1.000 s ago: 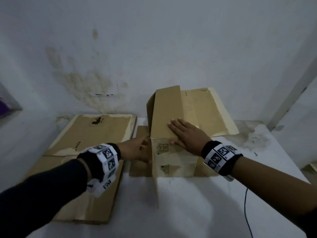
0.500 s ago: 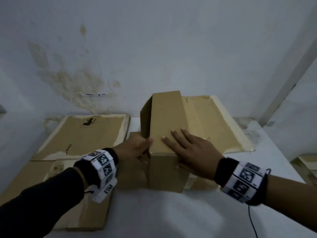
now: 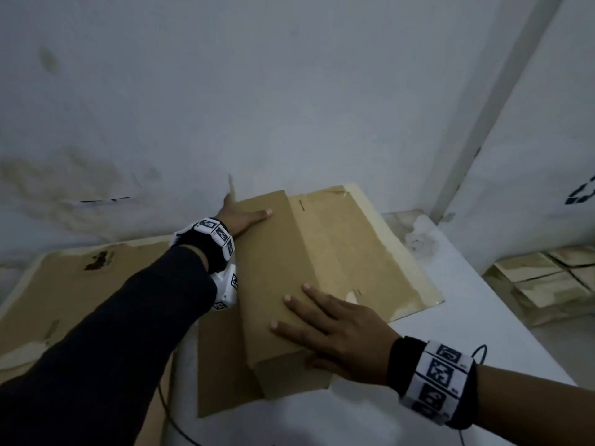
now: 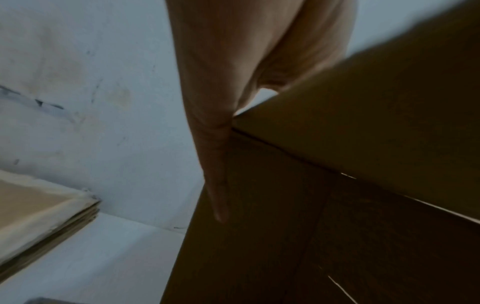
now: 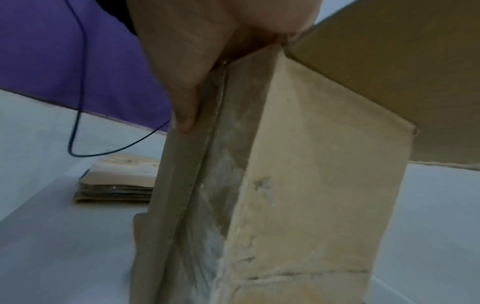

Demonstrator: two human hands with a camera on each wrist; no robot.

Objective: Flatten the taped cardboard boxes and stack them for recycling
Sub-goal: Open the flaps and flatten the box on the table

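A brown cardboard box (image 3: pixel 273 278) lies lengthwise in the middle of the white table (image 3: pixel 483 320), partly collapsed and leaning left. My left hand (image 3: pixel 246 217) presses flat on the far end of its top panel with straight fingers. In the left wrist view one finger (image 4: pixel 215 164) runs down the box's dark side (image 4: pixel 337 226). My right hand (image 3: pixel 325 320) lies flat on the near end of the top panel, fingers spread. Its thumb (image 5: pixel 187 98) rests against the taped near end of the box (image 5: pixel 298 185).
A stack of flattened cardboard (image 3: pixel 80 284) lies on the table's left side. A pale flat cardboard sheet (image 3: pixel 370 252) lies under and right of the box. More folded cardboard (image 3: pixel 547 281) sits low at the right. A stained wall stands close behind. A thin cable (image 5: pixel 78 102) hangs from my right wrist.
My left hand has moved from the box's near left side to the far end of its top panel. The box sits lower and more slanted. My right hand has stayed on the near end.
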